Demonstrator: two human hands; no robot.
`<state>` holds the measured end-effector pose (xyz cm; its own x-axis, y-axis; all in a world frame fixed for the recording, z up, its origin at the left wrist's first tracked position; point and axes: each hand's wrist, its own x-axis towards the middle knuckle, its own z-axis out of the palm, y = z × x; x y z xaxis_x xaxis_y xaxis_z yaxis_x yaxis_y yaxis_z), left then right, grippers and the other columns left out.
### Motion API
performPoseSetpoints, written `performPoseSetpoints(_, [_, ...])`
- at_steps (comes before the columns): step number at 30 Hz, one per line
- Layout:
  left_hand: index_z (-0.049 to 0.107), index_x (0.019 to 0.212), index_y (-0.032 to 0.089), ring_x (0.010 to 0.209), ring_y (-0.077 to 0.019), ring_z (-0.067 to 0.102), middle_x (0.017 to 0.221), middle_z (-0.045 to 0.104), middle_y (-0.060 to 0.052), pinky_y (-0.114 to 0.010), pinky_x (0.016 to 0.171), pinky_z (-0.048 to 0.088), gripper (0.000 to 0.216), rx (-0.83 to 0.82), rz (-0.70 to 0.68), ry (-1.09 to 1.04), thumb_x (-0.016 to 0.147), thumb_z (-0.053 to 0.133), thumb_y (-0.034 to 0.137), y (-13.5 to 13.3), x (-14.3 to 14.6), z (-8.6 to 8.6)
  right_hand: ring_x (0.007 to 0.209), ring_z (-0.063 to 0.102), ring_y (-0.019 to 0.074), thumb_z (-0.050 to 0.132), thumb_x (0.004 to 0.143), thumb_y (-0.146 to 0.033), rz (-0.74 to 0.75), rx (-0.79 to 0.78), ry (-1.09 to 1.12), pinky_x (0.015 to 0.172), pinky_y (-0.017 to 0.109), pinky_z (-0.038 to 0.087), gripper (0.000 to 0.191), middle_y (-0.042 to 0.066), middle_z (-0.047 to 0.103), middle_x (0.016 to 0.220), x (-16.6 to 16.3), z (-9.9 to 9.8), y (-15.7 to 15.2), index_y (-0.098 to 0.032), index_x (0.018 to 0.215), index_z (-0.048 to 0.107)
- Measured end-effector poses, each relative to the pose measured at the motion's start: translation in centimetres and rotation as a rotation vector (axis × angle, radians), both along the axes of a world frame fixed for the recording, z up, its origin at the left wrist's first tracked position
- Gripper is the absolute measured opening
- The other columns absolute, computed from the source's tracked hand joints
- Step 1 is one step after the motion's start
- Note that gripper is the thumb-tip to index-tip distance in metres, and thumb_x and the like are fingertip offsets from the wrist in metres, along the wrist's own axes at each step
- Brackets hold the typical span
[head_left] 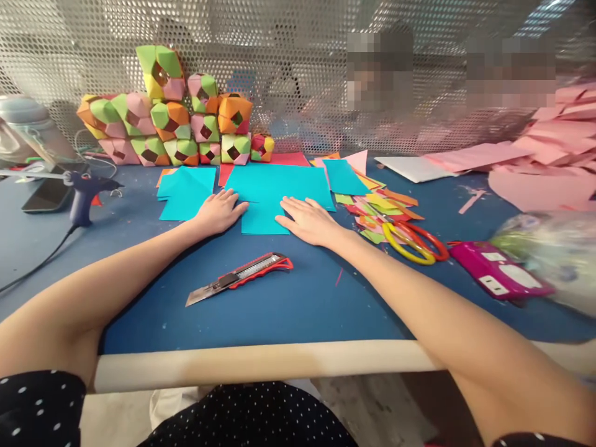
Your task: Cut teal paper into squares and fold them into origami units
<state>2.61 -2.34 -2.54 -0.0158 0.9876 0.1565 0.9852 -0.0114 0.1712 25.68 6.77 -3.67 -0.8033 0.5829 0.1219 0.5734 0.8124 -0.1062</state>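
Blue paper sheets (279,180) lie flat in the middle of the table, a smaller piece jutting toward me from under or over the big one; which, I cannot tell. My left hand (220,213) rests at their left side with fingers stretched out, near another group of blue pieces (189,189). On the right side my right hand (310,220) lies flat on the blue paper, fingers extended. Neither hand holds anything. Closer to me, apart from both hands, is a red-handled box cutter (239,277) with its blade out to the left.
Folded paper shapes (170,121) are stacked against the perforated metal screen (298,74). A glue gun (84,195) and a phone (49,192) sit left. Rightward are coloured scraps (372,217), scissors (414,242), a magenta power strip (498,270), a plastic bag (559,254) and pink paper (549,161).
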Motion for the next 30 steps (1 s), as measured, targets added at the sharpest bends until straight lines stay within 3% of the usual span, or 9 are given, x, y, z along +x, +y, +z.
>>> performPoseSetpoints(6, [0.063, 0.115, 0.018, 0.131, -0.0261, 0.043, 0.135, 0.056, -0.008, -0.039, 0.113, 0.028, 0.039, 0.071, -0.068, -0.128, 0.088, 0.049, 0.041, 0.4, -0.2, 0.2, 0.142, 0.028, 0.0286, 0.033, 0.096, -0.05, 0.008, -0.033, 0.084, 0.116, 0.049, 0.019, 0.062, 0.014, 0.034, 0.153, 0.0, -0.1, 0.1, -0.011, 0.143, 0.041])
performPoseSetpoints(11, [0.064, 0.099, 0.017, 0.098, -0.0239, 0.06, 0.102, 0.068, -0.008, -0.035, 0.093, 0.043, 0.025, 0.163, -0.032, -0.383, 0.076, 0.063, 0.029, 0.3, 0.1, 0.6, 0.139, 0.034, 0.0292, 0.042, 0.093, -0.044, 0.011, -0.085, 0.201, 0.115, 0.049, 0.02, 0.056, 0.012, 0.041, 0.149, 0.3, -0.1, -0.1, -0.014, 0.14, 0.045])
performPoseSetpoints(15, [0.061, 0.08, 0.018, 0.074, -0.0164, 0.058, 0.073, 0.063, -0.002, -0.027, 0.073, 0.046, 0.008, 0.268, -0.013, -0.668, 0.072, 0.064, 0.021, 0.1, 1.0, 1.1, 0.132, 0.044, 0.0314, 0.048, 0.09, -0.043, -0.031, -0.162, 0.344, 0.111, 0.049, 0.028, 0.059, 0.016, 0.05, 0.141, 0.2, -0.1, -0.1, -0.012, 0.141, 0.043])
performPoseSetpoints(18, [0.059, 0.079, 0.017, 0.06, -0.0122, 0.053, 0.061, 0.056, 0.002, -0.024, 0.061, 0.045, 0.01, 0.312, -0.014, -0.921, 0.073, 0.064, 0.023, -0.1, 2.0, 1.3, 0.12, 0.055, 0.0289, 0.049, 0.089, -0.045, -0.082, -0.261, 0.493, 0.101, 0.043, 0.04, 0.063, 0.02, 0.056, 0.133, -0.2, 0.0, 0.4, -0.008, 0.139, 0.043])
performPoseSetpoints(20, [0.057, 0.081, 0.017, 0.055, -0.0108, 0.052, 0.058, 0.054, 0.004, -0.023, 0.058, 0.045, 0.014, 0.328, -0.008, -1.086, 0.072, 0.065, 0.024, -0.2, 2.5, 1.5, 0.104, 0.062, 0.0245, 0.05, 0.087, -0.052, -0.098, -0.345, 0.586, 0.088, 0.037, 0.047, 0.06, 0.018, 0.064, 0.119, -0.5, 0.2, 0.8, -0.008, 0.129, 0.05])
performPoseSetpoints(22, [0.055, 0.081, 0.017, 0.055, -0.0101, 0.053, 0.058, 0.054, 0.005, -0.023, 0.057, 0.046, 0.019, 0.338, 0.0, -1.238, 0.07, 0.068, 0.026, -0.3, 2.6, 1.6, 0.079, 0.063, 0.0197, 0.054, 0.08, -0.062, -0.089, -0.438, 0.649, 0.07, 0.032, 0.048, 0.055, 0.01, 0.068, 0.09, -0.6, 0.5, 1.0, -0.012, 0.103, 0.062])
performPoseSetpoints(25, [0.053, 0.082, 0.018, 0.057, -0.0096, 0.057, 0.062, 0.057, 0.006, -0.024, 0.06, 0.05, 0.028, 0.326, -0.004, -1.424, 0.067, 0.073, 0.029, -0.6, 2.6, 1.9, 0.054, 0.046, 0.0118, 0.061, 0.066, -0.073, -0.058, -0.568, 0.713, 0.054, 0.027, 0.037, 0.055, -0.003, 0.05, 0.054, -0.6, 0.9, 0.7, -0.019, 0.061, 0.052])
performPoseSetpoints(30, [0.058, 0.084, 0.016, 0.065, -0.0142, 0.065, 0.073, 0.066, 0.0, -0.031, 0.068, 0.055, 0.037, 0.17, -0.05, -1.568, 0.061, 0.082, 0.032, -1.2, 3.4, 2.2, 0.051, 0.038, 0.0094, 0.066, 0.06, -0.072, -0.027, -0.738, 0.839, 0.053, 0.026, 0.034, 0.058, -0.007, 0.037, 0.048, -1.3, 1.1, -0.6, -0.021, 0.052, 0.041])
